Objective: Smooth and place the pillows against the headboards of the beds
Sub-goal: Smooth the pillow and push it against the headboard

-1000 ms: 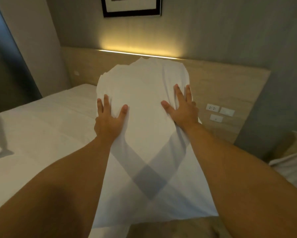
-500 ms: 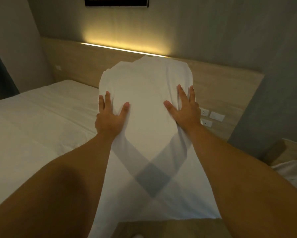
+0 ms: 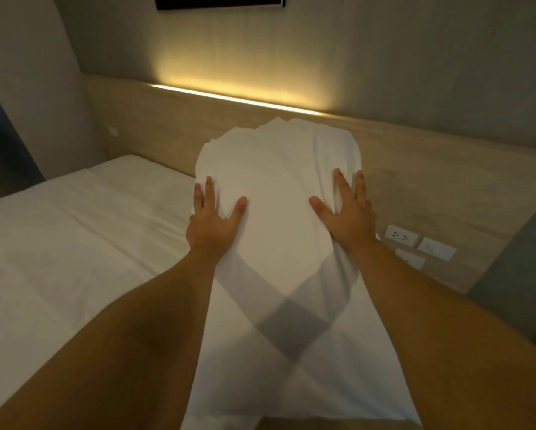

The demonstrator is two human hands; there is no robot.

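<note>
Two hands press flat on a white pillow (image 3: pixel 279 193) lying on the bed (image 3: pixel 74 243), its far end touching the wooden headboard (image 3: pixel 431 169). Left hand (image 3: pixel 212 226) and right hand (image 3: pixel 349 217) keep fingers spread, grip released, beneath a lit strip light (image 3: pixel 235 99).

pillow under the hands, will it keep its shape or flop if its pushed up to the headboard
The pillow is probably soft and floppy: it wrinkles beside the right hand and dents at the left hand. It looks light enough to slide on the smooth sheet. Its top edge sags unevenly against the headboard, so it may slump.
</note>
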